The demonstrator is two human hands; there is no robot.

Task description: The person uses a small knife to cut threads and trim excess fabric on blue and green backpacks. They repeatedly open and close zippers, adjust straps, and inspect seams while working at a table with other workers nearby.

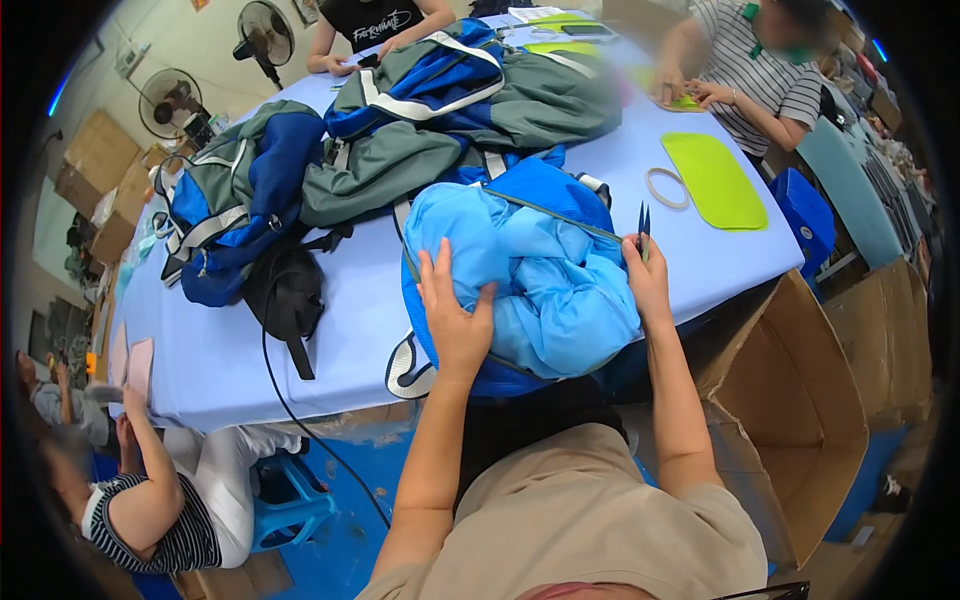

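In front of me on the table lies a blue bag (pixel 552 185) with its light blue lining (pixel 560 290) bulging out in loose folds. A dark zipper or piping edge runs along its far side. My left hand (pixel 455 315) lies on the near left part of the lining, fingers spread. At the bag's right side, my right hand (pixel 648 280) grips a small pair of thread snips (pixel 644 220), blades pointing up and away from me. The right fingers also rest beside the lining's edge; whether they pinch the cloth I cannot tell.
Several grey-green and blue bags (pixel 390 170) are heaped beyond and left, with a black pouch (pixel 285 295) and cord nearby. A tape roll (pixel 667 187) and lime-green panel (pixel 714 180) lie right. An open carton (pixel 790 400) stands at the right; other people sit around the table (pixel 370 340).
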